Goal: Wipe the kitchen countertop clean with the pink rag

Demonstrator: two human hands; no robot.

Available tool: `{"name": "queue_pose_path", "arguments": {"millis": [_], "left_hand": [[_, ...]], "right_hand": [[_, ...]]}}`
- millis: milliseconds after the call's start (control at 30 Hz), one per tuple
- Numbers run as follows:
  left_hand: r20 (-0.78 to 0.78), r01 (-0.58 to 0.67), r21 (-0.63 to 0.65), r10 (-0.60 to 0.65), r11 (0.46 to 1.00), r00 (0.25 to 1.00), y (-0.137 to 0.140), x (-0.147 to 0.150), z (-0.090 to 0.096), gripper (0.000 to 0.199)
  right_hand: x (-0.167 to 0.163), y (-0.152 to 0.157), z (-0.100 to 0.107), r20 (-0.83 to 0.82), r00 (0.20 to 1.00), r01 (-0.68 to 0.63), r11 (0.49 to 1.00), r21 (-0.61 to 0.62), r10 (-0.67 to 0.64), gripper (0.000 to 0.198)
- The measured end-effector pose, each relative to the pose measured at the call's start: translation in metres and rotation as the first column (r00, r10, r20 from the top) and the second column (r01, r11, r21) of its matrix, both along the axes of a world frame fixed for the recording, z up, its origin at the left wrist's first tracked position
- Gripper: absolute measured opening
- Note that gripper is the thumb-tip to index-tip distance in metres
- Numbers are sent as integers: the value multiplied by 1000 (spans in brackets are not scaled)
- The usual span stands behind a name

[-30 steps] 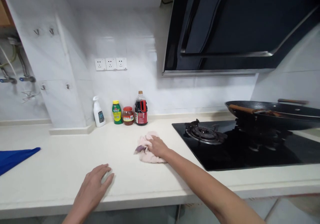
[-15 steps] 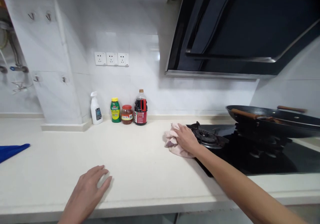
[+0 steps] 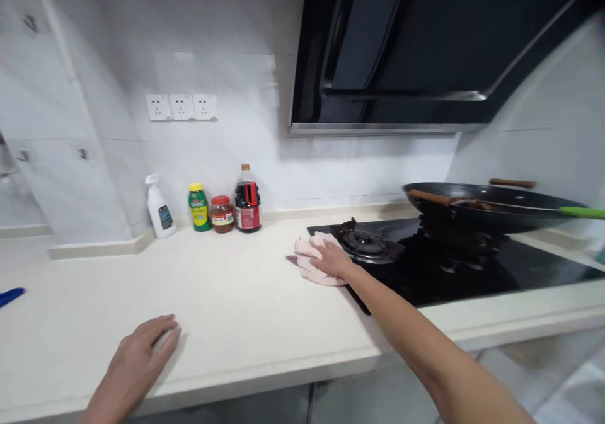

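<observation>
We press our right hand (image 3: 331,259) flat on the pink cloth (image 3: 312,261) at the cooktop (image 3: 472,266) edge, mid-wipe; left hand (image 3: 137,364) rests spread on the tabletop (image 3: 227,304). Next stroke likely needs steady downward pressure

A soft, crumpled pink cloth (image 3: 314,259) lies at the centre of the frame on a smooth, matt cream countertop (image 3: 246,298). To the right, the black hob (image 3: 454,273) is glossy like glass, with a dull metal burner (image 3: 366,246). Above, the dark hood (image 3: 425,46) shines. The wall tiles (image 3: 227,46) are glossy white.
</observation>
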State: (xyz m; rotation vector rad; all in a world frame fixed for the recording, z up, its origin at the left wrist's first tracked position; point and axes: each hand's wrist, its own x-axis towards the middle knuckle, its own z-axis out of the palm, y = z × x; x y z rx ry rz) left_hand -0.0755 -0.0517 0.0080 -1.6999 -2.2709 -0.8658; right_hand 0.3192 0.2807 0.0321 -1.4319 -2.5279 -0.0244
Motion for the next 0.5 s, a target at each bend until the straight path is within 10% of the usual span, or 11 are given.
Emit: {"name": "queue_pose_path", "arguments": {"millis": [267, 500], "left_hand": [[25, -10, -31, 11, 999, 1000, 7, -11, -4, 43], [15, -33, -22, 34, 999, 999, 7, 0, 7, 37]], "right_hand": [[117, -80, -6, -143, 971, -193, 981, 1, 191, 57], [216, -58, -17, -235, 951, 222, 973, 68, -200, 45]]}}
